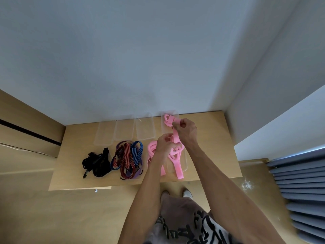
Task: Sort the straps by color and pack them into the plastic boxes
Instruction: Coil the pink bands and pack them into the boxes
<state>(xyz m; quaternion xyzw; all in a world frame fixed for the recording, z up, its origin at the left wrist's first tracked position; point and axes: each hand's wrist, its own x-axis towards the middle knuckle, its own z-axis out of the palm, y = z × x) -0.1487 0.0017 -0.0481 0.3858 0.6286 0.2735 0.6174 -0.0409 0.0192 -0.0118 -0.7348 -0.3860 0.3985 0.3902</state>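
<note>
A pink strap (pixel 175 138) is stretched between both hands over the clear box (pixel 184 166) at the table's (pixel 211 138) three-o'clock side: the right hand (pixel 184 128) pinches its upper part at twelve o'clock, the left hand (pixel 165 142) curls round it toward seven, and more pink loops (pixel 177 166) trail over the box's near rim. At nine o'clock from there lie a loose pink bundle (pixel 151 148), then the striped red, blue and purple straps (pixel 128 158), then the black straps (pixel 97 164). Beyond these, toward twelve, three clear lids or boxes (pixel 124 127) sit against the wall (pixel 123 59).
</note>
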